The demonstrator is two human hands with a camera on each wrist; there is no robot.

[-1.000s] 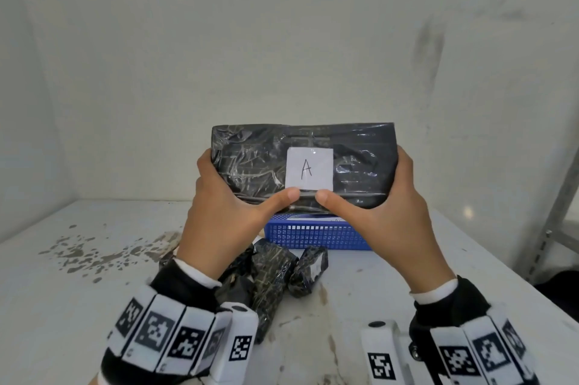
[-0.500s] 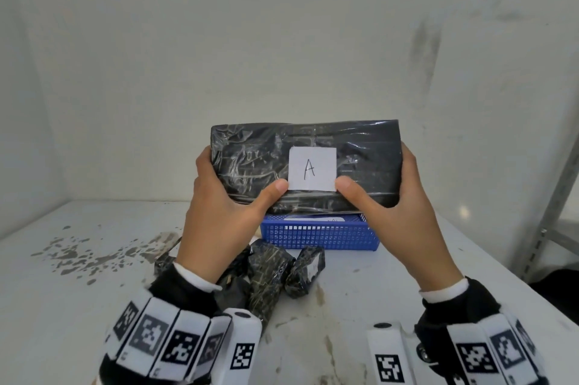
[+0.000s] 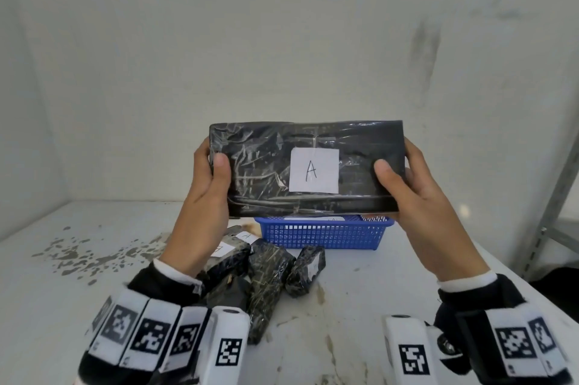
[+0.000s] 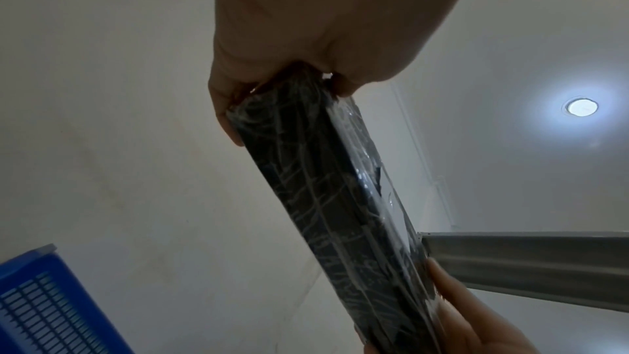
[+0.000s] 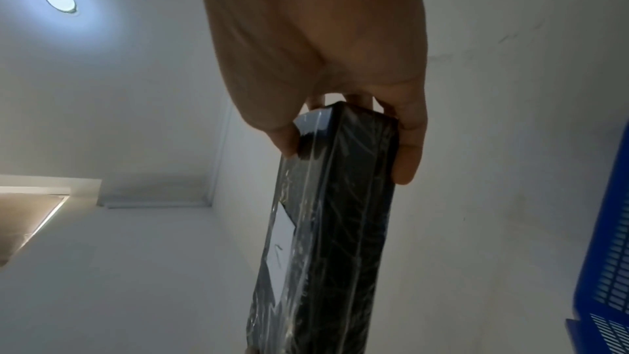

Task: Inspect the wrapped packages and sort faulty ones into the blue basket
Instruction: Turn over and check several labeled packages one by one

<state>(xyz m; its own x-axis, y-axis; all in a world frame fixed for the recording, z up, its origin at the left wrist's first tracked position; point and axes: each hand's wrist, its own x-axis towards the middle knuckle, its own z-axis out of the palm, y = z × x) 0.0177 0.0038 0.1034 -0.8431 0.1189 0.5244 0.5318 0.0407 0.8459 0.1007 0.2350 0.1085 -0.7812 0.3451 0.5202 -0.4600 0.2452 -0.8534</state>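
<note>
A flat black package (image 3: 266,171) wrapped in clear film, with a white label marked "A", is held upright in the air above the table. My left hand (image 3: 208,184) grips its left end, thumb on the front. My right hand (image 3: 407,187) grips its right end the same way. In the left wrist view the package (image 4: 327,198) shows its narrow edge, and in the right wrist view the package (image 5: 337,238) shows its label side. The blue basket (image 3: 322,232) stands on the table just behind and below the package, with something white inside.
A pile of several smaller wrapped black packages (image 3: 266,278) lies on the white table (image 3: 94,290) under my left wrist. Flaked paint marks the table's left part. A grey metal shelf upright (image 3: 554,196) stands at the right edge. White walls close the back and left.
Both thumbs have slid outward from beside the label to the package's ends. The package has risen slightly, and the label is now fully uncovered.
</note>
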